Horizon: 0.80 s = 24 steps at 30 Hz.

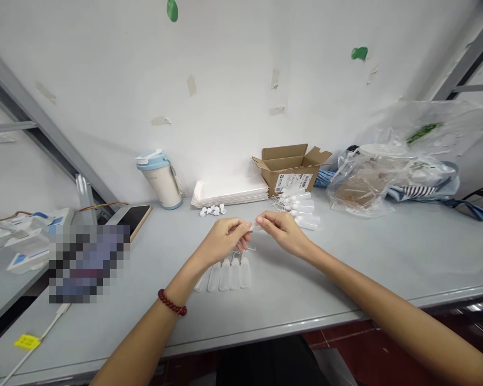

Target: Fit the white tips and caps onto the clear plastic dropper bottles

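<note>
Above the grey table [346,268], my left hand [224,235] pinches a small white cap [250,227] between thumb and fingers. Facing it, my right hand [282,230] is closed on a small translucent plastic bottle [258,227], mostly hidden by the fingers. The two hands nearly meet at the cap. Just below them lies a row of several flat translucent bottles [224,276], with thin white strings at their tops. Beyond my left hand is a little heap of white caps [212,210]. More bottles with white tops [305,207] lie past my right hand.
An open cardboard box [293,177] and a stack of white trays [231,192] stand against the wall. A cream tumbler [161,182] with a blue lid is left of them. Plastic bags [362,187] fill the back right. A phone [134,217] and cable [50,327] lie left.
</note>
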### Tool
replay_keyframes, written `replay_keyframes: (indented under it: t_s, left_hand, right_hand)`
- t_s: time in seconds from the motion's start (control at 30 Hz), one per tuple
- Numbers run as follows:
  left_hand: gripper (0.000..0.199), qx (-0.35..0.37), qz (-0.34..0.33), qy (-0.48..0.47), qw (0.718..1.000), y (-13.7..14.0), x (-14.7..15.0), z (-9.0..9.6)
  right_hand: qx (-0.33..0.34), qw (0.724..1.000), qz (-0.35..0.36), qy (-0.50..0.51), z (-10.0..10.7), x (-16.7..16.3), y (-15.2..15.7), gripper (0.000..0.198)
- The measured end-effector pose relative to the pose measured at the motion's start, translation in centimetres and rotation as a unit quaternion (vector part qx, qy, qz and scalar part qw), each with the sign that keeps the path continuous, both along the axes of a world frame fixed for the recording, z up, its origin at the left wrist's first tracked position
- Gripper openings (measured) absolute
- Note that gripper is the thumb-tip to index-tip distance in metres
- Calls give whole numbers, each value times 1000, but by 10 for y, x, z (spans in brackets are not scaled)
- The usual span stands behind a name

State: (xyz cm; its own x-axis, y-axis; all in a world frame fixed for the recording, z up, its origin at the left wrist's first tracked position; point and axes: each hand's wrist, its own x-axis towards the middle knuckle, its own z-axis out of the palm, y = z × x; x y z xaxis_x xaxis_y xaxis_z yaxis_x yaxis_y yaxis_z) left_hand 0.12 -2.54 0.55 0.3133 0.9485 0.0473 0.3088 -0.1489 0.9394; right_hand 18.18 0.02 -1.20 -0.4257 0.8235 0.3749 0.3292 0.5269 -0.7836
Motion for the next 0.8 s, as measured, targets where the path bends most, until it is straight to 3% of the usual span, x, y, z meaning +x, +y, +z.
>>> replay_keyframes:
  t_s: [0.13,0.4,0.63,0.8]
  left_hand:
    - [28,6,-9,-8,1000,-2,-1,-1]
    - [20,141,30,20,989,-3,4,-7]
    - [34,5,-38,28,999,-3,1,0]
    - [26,66,-17,87,994,-6,3,-5]
  right_hand:
    - [-20,1000,3,3,0,-2,-2,47]
    - [-119,991,25,60,0,-3,2,52]
    - [-62,998,4,18,2,-4,-2,54]
    - [-75,997,9,14,-4,-4,4,53]
